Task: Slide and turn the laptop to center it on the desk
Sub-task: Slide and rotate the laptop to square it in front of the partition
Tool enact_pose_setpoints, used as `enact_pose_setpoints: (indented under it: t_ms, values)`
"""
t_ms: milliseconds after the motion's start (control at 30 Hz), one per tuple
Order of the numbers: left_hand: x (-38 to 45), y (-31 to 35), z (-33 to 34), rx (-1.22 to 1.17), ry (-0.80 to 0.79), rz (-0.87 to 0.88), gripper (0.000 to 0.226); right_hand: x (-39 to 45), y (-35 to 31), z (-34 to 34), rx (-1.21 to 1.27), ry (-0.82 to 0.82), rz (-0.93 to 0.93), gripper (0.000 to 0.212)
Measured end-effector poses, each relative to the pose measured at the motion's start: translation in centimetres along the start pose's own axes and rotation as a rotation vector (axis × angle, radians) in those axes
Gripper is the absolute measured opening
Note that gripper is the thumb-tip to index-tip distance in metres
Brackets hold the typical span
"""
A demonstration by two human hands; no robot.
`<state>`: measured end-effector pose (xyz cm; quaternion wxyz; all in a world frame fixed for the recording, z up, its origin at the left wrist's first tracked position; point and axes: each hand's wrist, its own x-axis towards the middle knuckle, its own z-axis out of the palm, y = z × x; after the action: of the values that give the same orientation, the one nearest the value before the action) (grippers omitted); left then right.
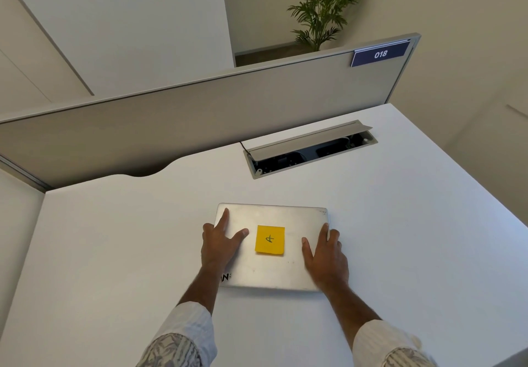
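Observation:
A closed silver laptop (pixel 288 218) lies flat on the white desk (pixel 114 252), roughly square to me, with a yellow sticky note (pixel 270 239) stuck on the middle of its lid. My left hand (pixel 220 241) rests flat on the lid's left side, fingers spread, the index finger reaching the far left corner. My right hand (pixel 325 255) presses on the lid's right side, its fingers wrapping the right edge. Both palms touch the lid.
An open cable hatch (pixel 311 149) with a raised grey flap is set in the desk behind the laptop. A grey partition (pixel 200 109) with a blue "018" label (pixel 380 54) runs along the back. A plant (pixel 320 4) stands beyond it.

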<state>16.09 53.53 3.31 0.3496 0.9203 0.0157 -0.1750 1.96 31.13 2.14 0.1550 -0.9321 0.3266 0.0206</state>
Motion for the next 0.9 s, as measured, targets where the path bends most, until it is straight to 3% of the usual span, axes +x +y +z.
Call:
enact_pose_setpoints:
  t_ms: [900]
  values:
    - [-3.7, -2.2, -0.9, -0.124, 0.192, -0.113, 0.093, 3.4, -1.7, -1.5, -0.084, 0.002, -0.299, 0.076]
